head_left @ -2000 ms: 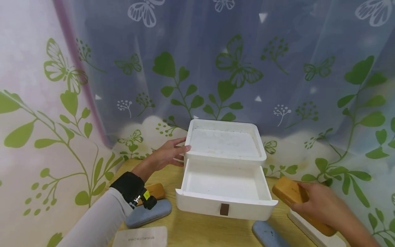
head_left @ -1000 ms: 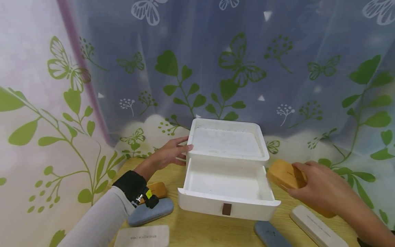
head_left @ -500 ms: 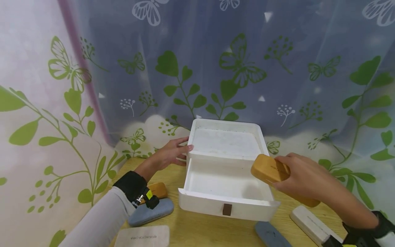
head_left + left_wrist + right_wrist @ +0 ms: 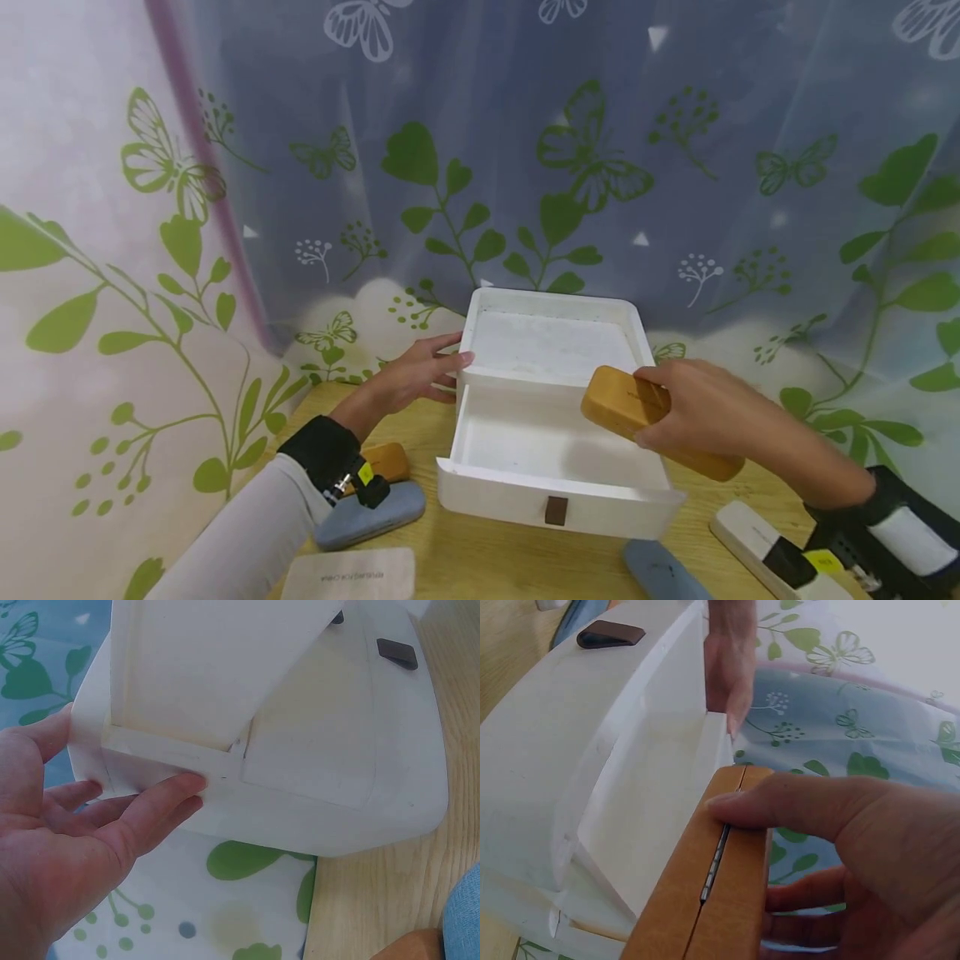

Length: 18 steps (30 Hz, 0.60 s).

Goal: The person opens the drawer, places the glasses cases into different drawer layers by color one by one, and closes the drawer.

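Note:
A white two-tier drawer unit stands at the back of the table, its upper drawer pulled out and showing a bare inside. My left hand rests against the unit's left side, thumb at the top edge; in the left wrist view its fingers lie fairly straight along the white wall. My right hand grips an orange glasses case above the drawer's right side. In the right wrist view the case shows its metal hinge, with my thumb beside it.
On the left lie another orange case, a blue glasses case and a cream case. A second blue case and a cream case are at the right front. A patterned curtain hangs behind.
My right hand has carried the orange glasses case up and leftward from beside the cream case to over the drawer's right side. My left hand has stayed on the unit.

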Each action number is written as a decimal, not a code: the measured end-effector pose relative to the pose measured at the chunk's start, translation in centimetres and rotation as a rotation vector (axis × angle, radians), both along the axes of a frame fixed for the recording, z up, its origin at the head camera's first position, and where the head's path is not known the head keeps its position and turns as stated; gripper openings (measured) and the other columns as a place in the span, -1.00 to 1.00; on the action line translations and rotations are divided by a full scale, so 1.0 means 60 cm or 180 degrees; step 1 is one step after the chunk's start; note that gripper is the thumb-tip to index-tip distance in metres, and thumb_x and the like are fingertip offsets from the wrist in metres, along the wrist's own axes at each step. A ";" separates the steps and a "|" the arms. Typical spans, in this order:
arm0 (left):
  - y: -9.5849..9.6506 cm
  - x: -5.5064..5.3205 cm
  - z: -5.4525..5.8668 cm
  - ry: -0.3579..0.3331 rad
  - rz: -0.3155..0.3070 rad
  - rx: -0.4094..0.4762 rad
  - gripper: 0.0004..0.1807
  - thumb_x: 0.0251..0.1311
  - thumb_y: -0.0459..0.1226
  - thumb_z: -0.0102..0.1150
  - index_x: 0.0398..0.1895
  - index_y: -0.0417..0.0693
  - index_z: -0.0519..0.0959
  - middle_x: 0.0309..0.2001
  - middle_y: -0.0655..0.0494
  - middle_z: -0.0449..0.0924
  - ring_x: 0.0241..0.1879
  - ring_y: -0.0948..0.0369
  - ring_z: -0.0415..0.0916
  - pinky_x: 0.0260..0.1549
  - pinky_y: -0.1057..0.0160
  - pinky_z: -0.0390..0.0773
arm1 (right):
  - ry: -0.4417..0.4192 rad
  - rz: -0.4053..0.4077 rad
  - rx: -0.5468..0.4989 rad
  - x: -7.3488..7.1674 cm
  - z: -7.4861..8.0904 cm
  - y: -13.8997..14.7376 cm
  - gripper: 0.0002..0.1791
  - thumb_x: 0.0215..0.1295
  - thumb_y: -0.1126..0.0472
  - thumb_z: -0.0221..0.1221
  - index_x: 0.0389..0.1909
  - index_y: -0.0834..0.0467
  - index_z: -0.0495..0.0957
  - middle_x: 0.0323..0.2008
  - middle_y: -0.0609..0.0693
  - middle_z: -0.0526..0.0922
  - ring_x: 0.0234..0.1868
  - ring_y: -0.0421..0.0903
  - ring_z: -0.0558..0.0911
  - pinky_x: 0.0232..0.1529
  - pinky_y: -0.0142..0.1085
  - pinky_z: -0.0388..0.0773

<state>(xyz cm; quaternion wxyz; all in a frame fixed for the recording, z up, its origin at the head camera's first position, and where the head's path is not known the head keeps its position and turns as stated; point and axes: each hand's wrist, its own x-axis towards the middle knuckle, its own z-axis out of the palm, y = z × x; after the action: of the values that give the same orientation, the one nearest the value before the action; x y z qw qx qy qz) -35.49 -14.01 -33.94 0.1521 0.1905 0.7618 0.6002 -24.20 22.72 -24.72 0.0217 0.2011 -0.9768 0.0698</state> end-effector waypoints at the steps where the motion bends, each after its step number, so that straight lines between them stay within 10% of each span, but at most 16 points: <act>1: 0.000 0.000 0.000 -0.0003 -0.0004 0.0006 -0.23 0.56 -0.08 0.09 0.70 0.14 0.02 0.47 -0.25 0.40 0.26 -0.24 0.59 0.14 -0.14 0.67 | -0.0026 0.0039 -0.0003 -0.003 0.001 -0.004 -0.12 -0.05 -0.10 0.51 0.28 0.28 0.57 -0.18 0.01 0.71 -0.28 -0.11 0.56 -0.32 -0.24 0.49; 18: -0.001 0.000 0.000 -0.0010 0.0012 -0.0016 -0.22 0.55 -0.07 0.10 0.70 0.15 0.01 0.47 -0.26 0.39 0.27 -0.25 0.59 0.14 -0.14 0.66 | -0.0359 0.0764 0.0087 -0.046 0.006 -0.080 -0.18 -0.01 -0.05 0.56 0.24 0.31 0.60 0.02 0.04 0.75 -0.06 -0.11 0.65 0.06 -0.11 0.65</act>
<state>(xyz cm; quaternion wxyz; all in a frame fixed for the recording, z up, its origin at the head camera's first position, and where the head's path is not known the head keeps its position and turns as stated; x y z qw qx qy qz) -35.51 -14.07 -33.92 0.1526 0.1877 0.7635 0.5988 -26.97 17.91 -24.34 -0.0445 0.3126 -0.9463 0.0697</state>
